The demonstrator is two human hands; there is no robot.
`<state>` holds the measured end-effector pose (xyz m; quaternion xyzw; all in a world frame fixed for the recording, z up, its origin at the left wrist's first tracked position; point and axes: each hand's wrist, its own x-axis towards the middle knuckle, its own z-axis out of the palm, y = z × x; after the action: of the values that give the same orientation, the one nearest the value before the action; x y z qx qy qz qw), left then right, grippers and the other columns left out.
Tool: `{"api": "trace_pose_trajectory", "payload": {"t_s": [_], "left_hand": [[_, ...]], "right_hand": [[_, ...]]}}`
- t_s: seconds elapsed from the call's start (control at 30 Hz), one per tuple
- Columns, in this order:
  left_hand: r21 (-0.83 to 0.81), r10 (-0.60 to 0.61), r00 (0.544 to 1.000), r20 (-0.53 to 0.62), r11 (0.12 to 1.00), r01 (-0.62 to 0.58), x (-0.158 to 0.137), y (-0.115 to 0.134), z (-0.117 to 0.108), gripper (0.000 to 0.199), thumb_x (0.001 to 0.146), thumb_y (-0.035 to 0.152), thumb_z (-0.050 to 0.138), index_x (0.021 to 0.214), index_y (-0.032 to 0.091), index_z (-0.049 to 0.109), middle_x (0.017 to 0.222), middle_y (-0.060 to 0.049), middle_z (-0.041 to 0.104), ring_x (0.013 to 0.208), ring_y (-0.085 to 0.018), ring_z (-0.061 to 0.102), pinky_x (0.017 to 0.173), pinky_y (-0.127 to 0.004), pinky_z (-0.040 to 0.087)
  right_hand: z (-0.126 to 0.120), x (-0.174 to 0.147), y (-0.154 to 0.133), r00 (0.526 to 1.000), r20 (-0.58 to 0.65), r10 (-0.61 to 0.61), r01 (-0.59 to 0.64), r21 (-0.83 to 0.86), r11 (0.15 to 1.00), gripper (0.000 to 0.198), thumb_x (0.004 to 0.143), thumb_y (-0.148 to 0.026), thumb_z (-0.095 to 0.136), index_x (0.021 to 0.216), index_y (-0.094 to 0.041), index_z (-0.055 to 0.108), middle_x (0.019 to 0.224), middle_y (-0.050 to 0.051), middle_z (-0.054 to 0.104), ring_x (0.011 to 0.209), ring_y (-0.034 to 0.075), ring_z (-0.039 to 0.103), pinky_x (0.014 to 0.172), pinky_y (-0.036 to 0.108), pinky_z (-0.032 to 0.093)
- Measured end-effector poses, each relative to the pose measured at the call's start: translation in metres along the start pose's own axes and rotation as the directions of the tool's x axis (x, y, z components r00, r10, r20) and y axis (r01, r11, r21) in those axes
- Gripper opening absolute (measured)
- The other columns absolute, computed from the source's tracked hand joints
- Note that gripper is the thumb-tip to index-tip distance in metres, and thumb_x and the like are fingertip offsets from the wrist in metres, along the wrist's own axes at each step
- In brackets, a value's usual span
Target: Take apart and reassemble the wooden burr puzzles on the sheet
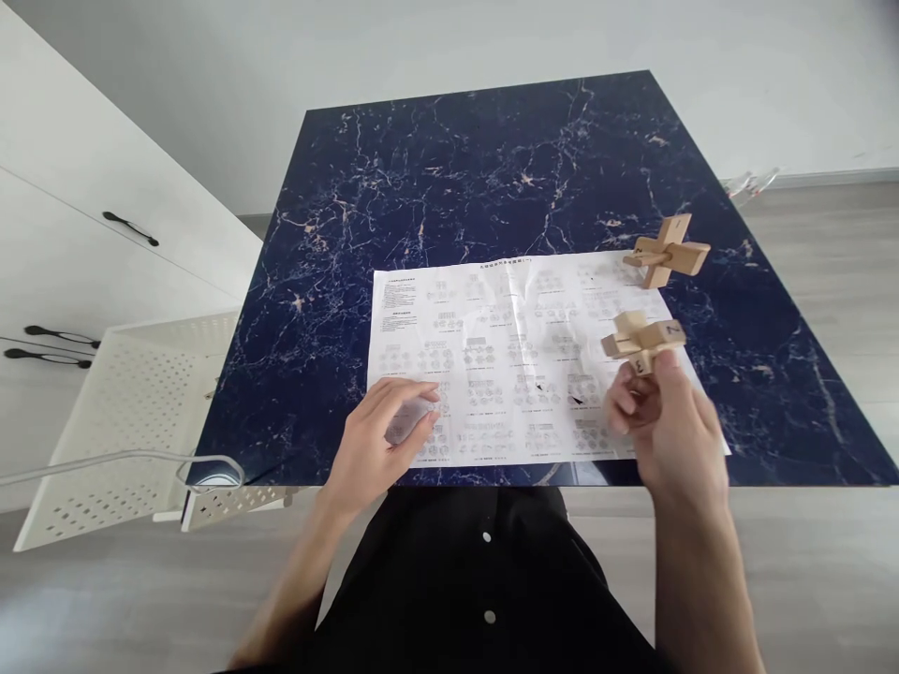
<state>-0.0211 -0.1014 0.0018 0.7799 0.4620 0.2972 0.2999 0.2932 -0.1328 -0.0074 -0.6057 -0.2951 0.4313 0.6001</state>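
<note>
My right hand (pixel 667 412) grips a pale wooden burr puzzle (pixel 642 339) between thumb and fingers, over the right part of a printed sheet. Dark marks like digits show on the puzzle's faces. My left hand (pixel 386 426) rests at the lower left of the sheet, fingers curved and apart from the thumb, with nothing held. The white instruction sheet (pixel 484 318) carries rows of small diagrams and has fold creases. Beyond my right hand, a second wooden burr puzzle (pixel 667 253), cross-shaped, sits at the sheet's upper right corner.
The dark blue marbled table (pixel 449 187) has its front edge close to my body. To the left stand a white perforated basket (pixel 133 431) and white cabinets (pixel 84 178) with black handles. A bent pale rod (pixel 140 456) reaches in by the table's left corner.
</note>
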Motion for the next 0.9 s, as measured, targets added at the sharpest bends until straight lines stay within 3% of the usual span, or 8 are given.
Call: {"api": "trace_pose_trajectory", "payload": {"t_s": [0.13,0.27,0.4,0.5,0.6,0.73,0.9], "left_hand": [[-0.052,-0.064,0.998,0.008,0.997,0.064,0.002,0.001,-0.001,0.018,0.108,0.033,0.065,0.124,0.027,0.071,0.113,-0.003,0.079,0.112,-0.024,0.076,0.091,-0.039,0.067],[-0.069,-0.117,0.993,0.006,0.991,0.117,0.005,0.001,-0.001,0.018,0.108,0.035,0.064,0.120,0.026,0.073,0.115,-0.004,0.079,0.108,-0.023,0.077,0.073,-0.030,0.067],[-0.063,-0.115,0.993,0.011,0.991,0.116,0.004,0.000,-0.002,0.017,0.108,0.033,0.064,0.120,0.026,0.073,0.114,-0.004,0.079,0.108,-0.023,0.077,0.079,-0.032,0.068],[-0.059,-0.121,0.993,0.016,0.991,0.121,0.004,-0.001,-0.002,0.018,0.107,0.034,0.064,0.121,0.026,0.073,0.115,-0.004,0.079,0.108,-0.023,0.077,0.073,-0.029,0.067],[-0.057,-0.125,0.992,0.015,0.990,0.125,0.003,-0.001,-0.002,0.018,0.108,0.034,0.064,0.120,0.026,0.074,0.117,-0.006,0.079,0.108,-0.023,0.077,0.066,-0.026,0.065],[-0.055,-0.120,0.993,0.004,0.991,0.120,0.004,0.000,-0.002,0.019,0.108,0.036,0.064,0.120,0.025,0.074,0.117,-0.006,0.079,0.108,-0.023,0.077,0.069,-0.027,0.067],[-0.043,-0.144,0.990,0.005,0.989,0.144,0.003,0.001,-0.002,0.021,0.108,0.039,0.063,0.120,0.026,0.074,0.117,-0.005,0.079,0.106,-0.023,0.077,0.074,-0.028,0.068]], "right_hand": [[-0.020,0.022,-0.012,0.955,-0.292,-0.051,-0.036,-0.285,0.958,0.047,0.102,-0.063,0.066,0.081,-0.021,0.066,0.068,0.002,0.057,0.050,0.017,0.054,0.044,0.035,0.042],[-0.031,0.037,-0.022,0.929,-0.367,-0.040,-0.164,-0.507,0.846,0.049,0.105,-0.059,0.059,0.078,-0.019,0.069,0.067,0.006,0.064,0.050,0.020,0.060,0.053,0.039,0.048],[-0.033,0.048,-0.022,0.945,-0.326,-0.035,-0.173,-0.586,0.791,0.053,0.105,-0.064,0.056,0.080,-0.020,0.073,0.064,0.009,0.067,0.047,0.021,0.055,0.053,0.041,0.045],[-0.035,0.050,-0.019,0.950,-0.306,-0.065,-0.147,-0.617,0.773,0.053,0.104,-0.066,0.058,0.081,-0.021,0.074,0.062,0.008,0.068,0.047,0.021,0.054,0.054,0.040,0.046],[-0.038,0.044,-0.015,0.953,-0.286,-0.102,-0.094,-0.598,0.796,0.050,0.101,-0.066,0.066,0.079,-0.022,0.071,0.062,0.006,0.067,0.050,0.020,0.055,0.054,0.037,0.046],[-0.037,0.025,-0.009,0.957,-0.242,-0.160,0.003,-0.543,0.840,0.054,0.095,-0.072,0.070,0.075,-0.022,0.068,0.058,0.002,0.063,0.050,0.018,0.054,0.048,0.031,0.042],[-0.014,-0.008,-0.002,0.983,-0.065,-0.169,0.121,-0.461,0.879,0.052,0.099,-0.069,0.068,0.075,-0.023,0.063,0.058,-0.001,0.060,0.050,0.015,0.054,0.050,0.027,0.045]]}}
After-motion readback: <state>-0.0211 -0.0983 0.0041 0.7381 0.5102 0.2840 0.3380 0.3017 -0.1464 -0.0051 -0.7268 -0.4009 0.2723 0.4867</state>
